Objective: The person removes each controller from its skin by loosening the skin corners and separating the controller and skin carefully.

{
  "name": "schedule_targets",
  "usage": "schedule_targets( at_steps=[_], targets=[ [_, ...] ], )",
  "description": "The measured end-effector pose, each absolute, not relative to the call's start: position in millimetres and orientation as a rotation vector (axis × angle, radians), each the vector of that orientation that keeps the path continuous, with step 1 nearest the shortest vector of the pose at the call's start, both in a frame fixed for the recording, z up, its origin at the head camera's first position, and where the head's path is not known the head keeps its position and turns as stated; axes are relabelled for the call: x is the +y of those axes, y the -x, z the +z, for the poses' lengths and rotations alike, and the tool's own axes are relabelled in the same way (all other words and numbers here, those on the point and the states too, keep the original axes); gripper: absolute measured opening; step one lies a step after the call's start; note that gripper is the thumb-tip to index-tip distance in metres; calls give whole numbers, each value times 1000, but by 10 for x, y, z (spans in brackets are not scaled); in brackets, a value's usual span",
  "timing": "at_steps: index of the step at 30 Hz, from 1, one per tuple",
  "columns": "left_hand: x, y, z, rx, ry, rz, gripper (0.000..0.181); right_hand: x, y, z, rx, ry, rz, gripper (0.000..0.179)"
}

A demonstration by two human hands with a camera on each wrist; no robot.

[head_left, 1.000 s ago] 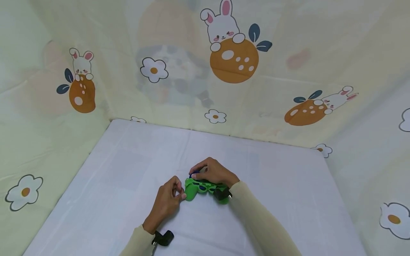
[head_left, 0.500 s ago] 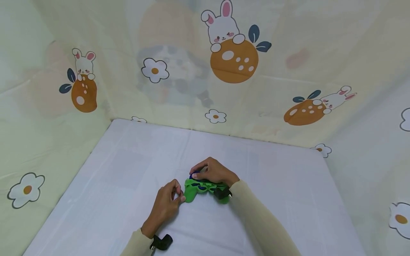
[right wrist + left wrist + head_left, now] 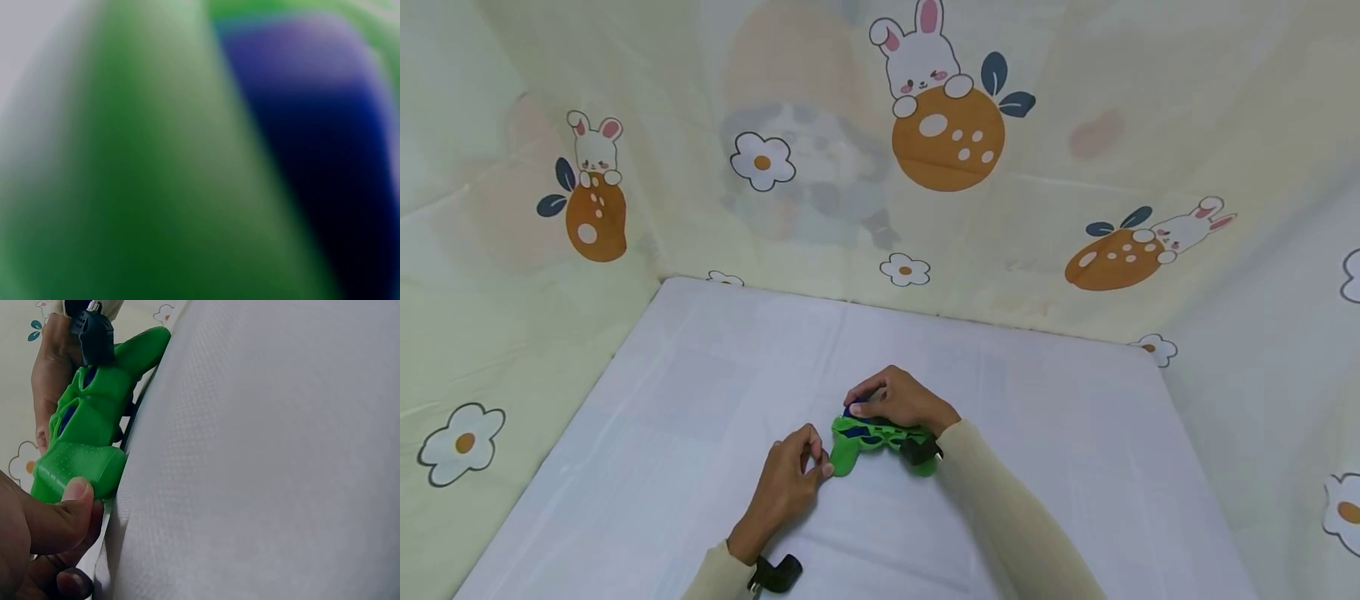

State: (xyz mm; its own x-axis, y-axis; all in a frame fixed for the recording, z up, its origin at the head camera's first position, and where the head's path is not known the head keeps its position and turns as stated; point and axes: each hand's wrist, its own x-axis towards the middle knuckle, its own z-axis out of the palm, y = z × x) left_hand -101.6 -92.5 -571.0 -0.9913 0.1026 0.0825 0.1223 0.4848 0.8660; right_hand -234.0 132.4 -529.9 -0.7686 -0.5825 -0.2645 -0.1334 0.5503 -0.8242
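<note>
Left grip (image 3: 787, 475) pinching green cover (image 3: 100, 415) by handle (image 3: 844, 461); right grip (image 3: 907, 402) holding blue controller (image 3: 854, 432) at far edge.

The left sleeve (image 3: 718, 575) and right sleeve (image 3: 1011, 500) are long, plain and beige, ending at the wrists. The left camera (image 3: 779, 573) and right camera (image 3: 919, 452) are small, black and blunt-ended; the right one carries a silvery fitting (image 3: 94, 307). The left hand (image 3: 786, 479) and right hand (image 3: 908, 400) are bare.

Room on tabletop (image 3: 820, 350) beyond controller (image 3: 889, 435); R sleeve (image 3: 1003, 500) blocks approach fm near rt
</note>
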Motion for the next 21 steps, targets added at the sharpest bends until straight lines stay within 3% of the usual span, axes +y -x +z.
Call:
schedule_targets(
  at_steps=[21],
  targets=[
    [-938, 933, -5681, -2706, 214, -1534, 39, 1309, 2325, -5214, 2248, 561, -1144, 19]
  ],
)
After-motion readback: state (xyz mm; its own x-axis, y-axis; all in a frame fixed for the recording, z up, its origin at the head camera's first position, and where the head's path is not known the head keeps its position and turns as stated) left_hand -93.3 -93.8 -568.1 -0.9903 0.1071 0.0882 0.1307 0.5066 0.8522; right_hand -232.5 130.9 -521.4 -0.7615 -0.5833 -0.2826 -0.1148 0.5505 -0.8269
